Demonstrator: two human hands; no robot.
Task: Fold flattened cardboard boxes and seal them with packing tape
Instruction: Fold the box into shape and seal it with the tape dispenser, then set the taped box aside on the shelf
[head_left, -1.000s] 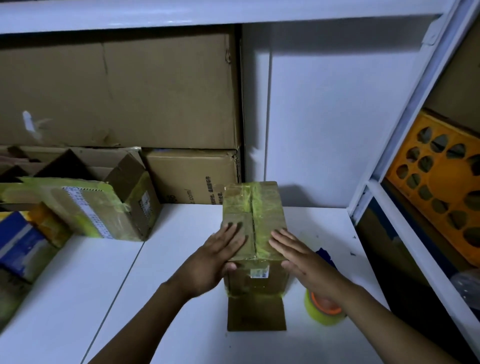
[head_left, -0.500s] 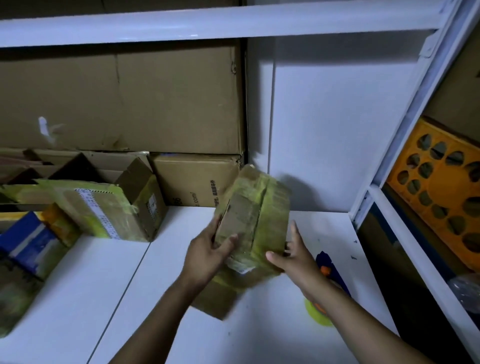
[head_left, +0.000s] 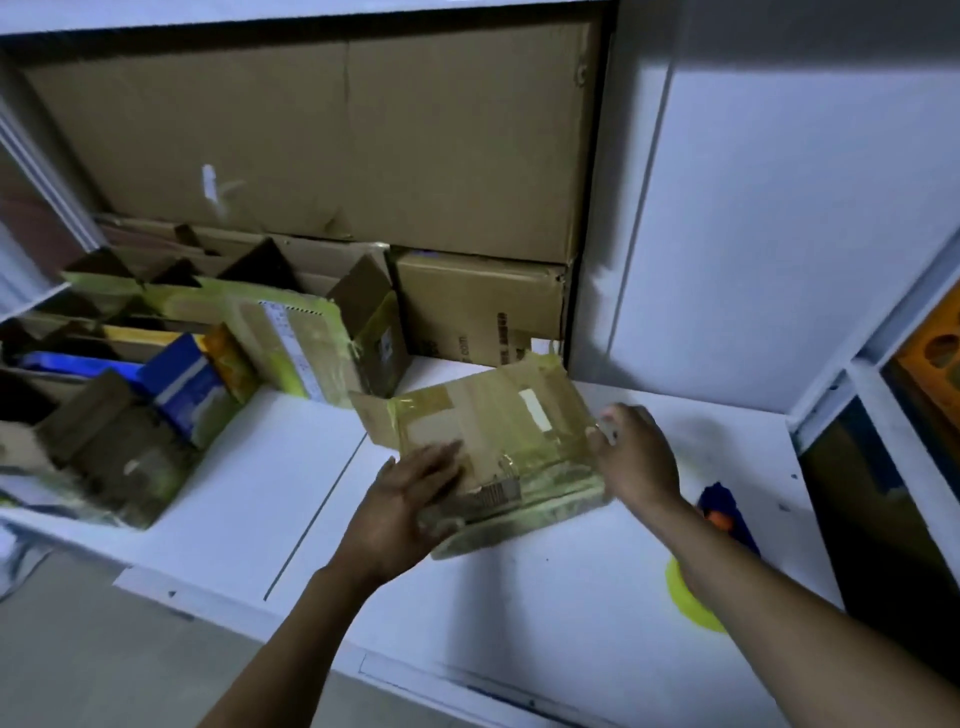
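A small cardboard box (head_left: 493, 441) wrapped in yellowish tape lies tipped on its side on the white table (head_left: 291, 499), its loose flap pointing left and a white label on top. My left hand (head_left: 410, 499) grips its near left corner, fingers over the top face. My right hand (head_left: 631, 457) grips the box's right end with curled fingers. A yellow roll of packing tape (head_left: 688, 597) with a blue dispenser handle (head_left: 722, 506) sits to the right, partly hidden behind my right forearm.
Several taped and open cardboard boxes (head_left: 291, 343) crowd the table's left side, with a blue carton (head_left: 182, 384) among them. Large flat cartons (head_left: 332, 140) and a smaller box (head_left: 478, 312) stand against the back. An orange crate (head_left: 935, 353) sits on the right shelf.
The box stood upright under both flat hands, then was lifted, tilted and turned. It now lies on its side, held by both hands, flap to the left. My view has shifted left.
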